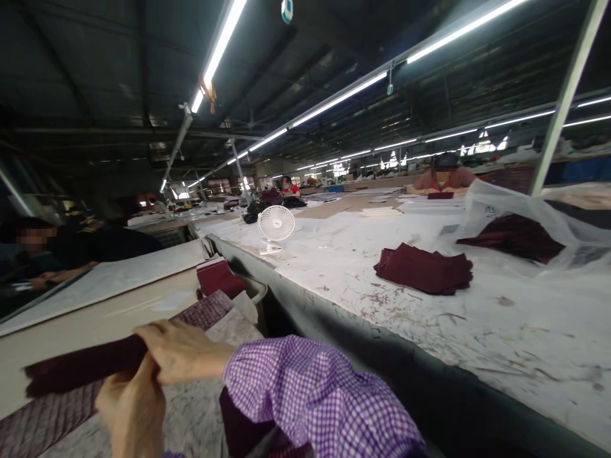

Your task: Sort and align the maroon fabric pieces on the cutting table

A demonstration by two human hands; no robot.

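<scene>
- A strip of dark maroon fabric is held at its near end, stretched away to the left of both hands, low over the pale tabletop.
- The right hand, in a purple checked sleeve, is curled over the strip's top edge, fingers closed on it.
- The left hand is closed from below, just under the right; its fingertips are hidden.
- The cloth is judged light, soft and limp; sagging is likely unless it is gripped at an edge or corner with both hands.
- Further maroon pieces lie well apart, to the right of the hands.
</scene>
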